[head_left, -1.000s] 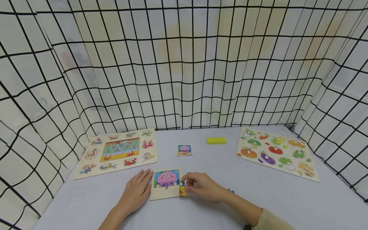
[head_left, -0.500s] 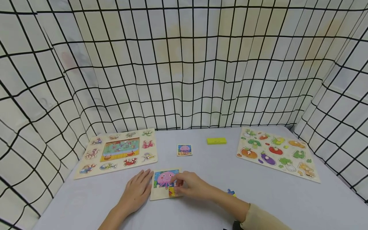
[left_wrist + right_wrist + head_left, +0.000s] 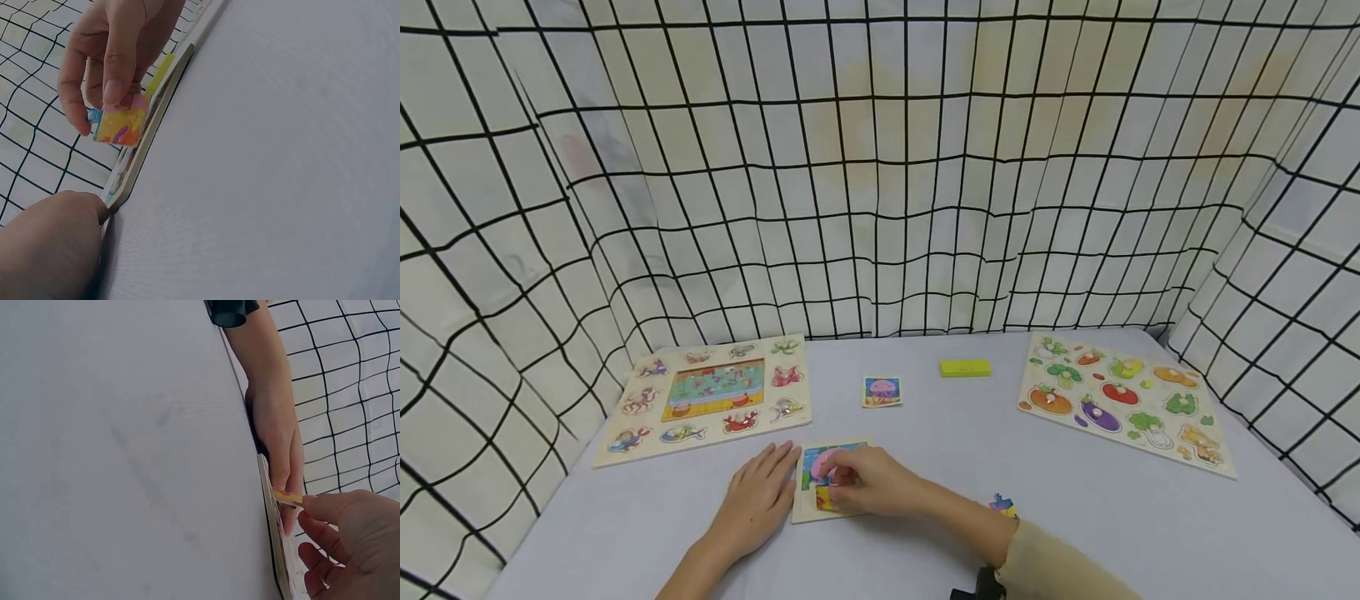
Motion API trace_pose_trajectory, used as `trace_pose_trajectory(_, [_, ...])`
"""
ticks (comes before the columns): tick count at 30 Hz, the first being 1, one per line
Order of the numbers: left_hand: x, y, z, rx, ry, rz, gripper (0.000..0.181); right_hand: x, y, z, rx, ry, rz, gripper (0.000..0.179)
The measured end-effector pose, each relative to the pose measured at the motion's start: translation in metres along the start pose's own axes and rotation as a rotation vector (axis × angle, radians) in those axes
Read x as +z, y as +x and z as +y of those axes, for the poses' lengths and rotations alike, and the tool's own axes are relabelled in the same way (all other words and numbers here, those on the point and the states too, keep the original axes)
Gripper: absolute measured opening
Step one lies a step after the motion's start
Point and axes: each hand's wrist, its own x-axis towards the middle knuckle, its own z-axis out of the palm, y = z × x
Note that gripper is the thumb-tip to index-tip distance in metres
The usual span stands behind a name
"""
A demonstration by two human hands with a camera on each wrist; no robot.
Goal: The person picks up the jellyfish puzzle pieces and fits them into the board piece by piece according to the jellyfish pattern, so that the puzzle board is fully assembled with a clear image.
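Observation:
A small wooden jigsaw board lies on the white table, with a pink jellyfish picture filling its upper part and bare wood along the bottom. Over its lower half, my right hand pinches a yellow-orange jigsaw piece between thumb and fingers. The left wrist view shows the piece held above the board, a blue tab on one side. My left hand rests flat on the table, its fingertips along the board's left edge. The right hand covers the board's right part.
Another jigsaw piece lies by the right forearm. Behind are a small jellyfish picture card and a yellow block. A sea-animal puzzle board lies left, a vegetable one right. Black netting surrounds the table.
My right hand has carried the jigsaw piece leftward across the lower part of the board. More of the loose piece beside the forearm shows. The left hand has stayed put.

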Motion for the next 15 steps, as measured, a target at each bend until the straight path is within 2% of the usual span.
trace_pose_trajectory(7, [0.0,-0.001,0.0,0.009,0.001,0.017,0.045,0.005,0.012,-0.001,0.005,0.016,-0.02,0.017])
trace_pose_trajectory(15, [0.0,-0.001,0.0,0.012,0.002,0.021,0.045,0.013,0.019,0.005,0.021,-0.021,-0.023,0.018])
